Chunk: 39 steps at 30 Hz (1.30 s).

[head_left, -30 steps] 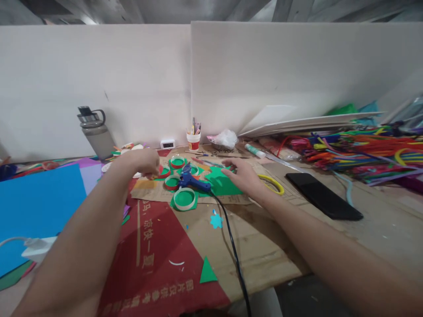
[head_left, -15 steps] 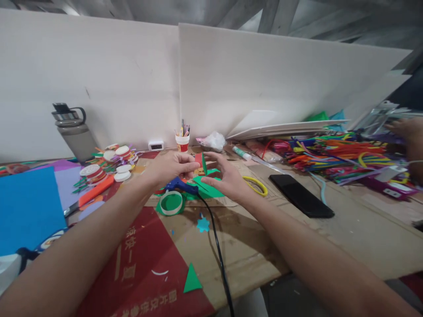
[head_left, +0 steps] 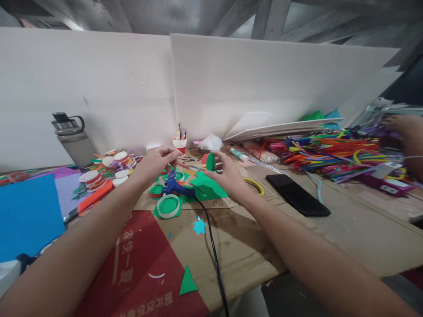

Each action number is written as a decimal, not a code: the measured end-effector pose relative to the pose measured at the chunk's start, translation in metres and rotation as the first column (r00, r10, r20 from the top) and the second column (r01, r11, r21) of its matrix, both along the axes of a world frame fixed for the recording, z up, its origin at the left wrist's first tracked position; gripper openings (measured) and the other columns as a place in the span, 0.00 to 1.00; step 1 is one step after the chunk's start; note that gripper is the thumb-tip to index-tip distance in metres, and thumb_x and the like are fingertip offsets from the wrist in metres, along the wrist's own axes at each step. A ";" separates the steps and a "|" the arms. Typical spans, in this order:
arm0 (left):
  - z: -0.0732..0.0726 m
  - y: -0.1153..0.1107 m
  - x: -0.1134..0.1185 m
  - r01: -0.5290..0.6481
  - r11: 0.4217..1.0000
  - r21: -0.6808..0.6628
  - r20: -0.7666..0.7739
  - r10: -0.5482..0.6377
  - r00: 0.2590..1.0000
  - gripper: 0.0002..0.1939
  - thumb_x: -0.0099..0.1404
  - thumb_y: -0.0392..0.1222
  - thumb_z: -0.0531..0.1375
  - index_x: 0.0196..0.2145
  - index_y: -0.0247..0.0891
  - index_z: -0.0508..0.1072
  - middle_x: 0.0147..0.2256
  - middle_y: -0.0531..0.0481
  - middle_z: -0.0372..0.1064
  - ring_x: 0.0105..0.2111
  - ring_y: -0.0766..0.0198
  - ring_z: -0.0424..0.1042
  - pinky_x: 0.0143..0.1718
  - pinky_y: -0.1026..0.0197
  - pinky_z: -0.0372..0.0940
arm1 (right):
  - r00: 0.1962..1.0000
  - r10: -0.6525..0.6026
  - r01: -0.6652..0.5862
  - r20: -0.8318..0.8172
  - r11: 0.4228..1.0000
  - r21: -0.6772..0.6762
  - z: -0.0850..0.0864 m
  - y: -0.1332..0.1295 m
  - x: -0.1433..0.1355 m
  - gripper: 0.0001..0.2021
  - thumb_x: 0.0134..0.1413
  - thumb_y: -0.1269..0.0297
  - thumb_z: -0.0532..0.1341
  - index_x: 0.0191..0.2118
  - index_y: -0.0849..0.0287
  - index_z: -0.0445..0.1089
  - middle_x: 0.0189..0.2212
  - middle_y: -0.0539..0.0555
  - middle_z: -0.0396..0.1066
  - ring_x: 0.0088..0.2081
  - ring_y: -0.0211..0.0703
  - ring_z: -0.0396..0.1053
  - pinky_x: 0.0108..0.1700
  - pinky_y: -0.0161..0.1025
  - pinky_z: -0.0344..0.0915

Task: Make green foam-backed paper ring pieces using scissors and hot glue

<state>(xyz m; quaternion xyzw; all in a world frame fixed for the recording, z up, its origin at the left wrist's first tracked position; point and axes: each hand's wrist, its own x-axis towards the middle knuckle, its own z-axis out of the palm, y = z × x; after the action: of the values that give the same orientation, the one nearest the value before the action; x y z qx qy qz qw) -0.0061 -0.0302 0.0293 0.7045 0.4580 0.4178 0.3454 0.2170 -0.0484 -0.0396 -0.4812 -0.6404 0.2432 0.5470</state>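
My right hand point(head_left: 228, 171) grips a small round piece point(head_left: 210, 162) with a green face and a red side between thumb and fingers. Left of it, apart from the piece, my left hand point(head_left: 158, 160) has its thumb and fingertips pinched together; whatever they hold is too small to make out. Below the hands lies a blue glue gun point(head_left: 178, 188) with a black cord. Round pale-rimmed rings on green foam, one a white ring point(head_left: 168, 207), surround it. Beneath my right hand is a green foam sheet point(head_left: 209, 187).
A grey bottle point(head_left: 74, 143), decorated red-and-white discs point(head_left: 92, 179) and an orange cutter point(head_left: 94, 196) are at left. A pen cup point(head_left: 179, 145) stands behind. To the right are yellow tape point(head_left: 254, 186), a black phone point(head_left: 297, 195), pipe cleaners point(head_left: 330, 149) and another person's hand point(head_left: 403, 125).
My left hand has moved left, away from the round piece, which stays in my right hand. The view has tilted slightly upward.
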 end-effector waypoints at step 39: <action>-0.028 0.010 0.054 0.231 0.957 -0.173 0.390 -0.149 0.909 0.20 0.51 0.39 0.68 0.42 0.35 0.72 0.39 0.44 0.75 0.34 0.58 0.75 0.38 0.53 0.70 | 0.972 0.078 -0.033 -0.224 0.979 0.199 0.006 0.000 0.001 0.27 0.48 0.52 0.67 0.52 0.52 0.60 0.44 0.55 0.69 0.39 0.43 0.70 0.39 0.42 0.69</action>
<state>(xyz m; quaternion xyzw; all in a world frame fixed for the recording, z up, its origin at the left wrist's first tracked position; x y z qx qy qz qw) 0.0482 -0.0202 0.0009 0.6121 0.3551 0.4563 0.5395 0.2180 -0.0479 -0.0336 -0.3759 -0.6066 0.2491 0.6547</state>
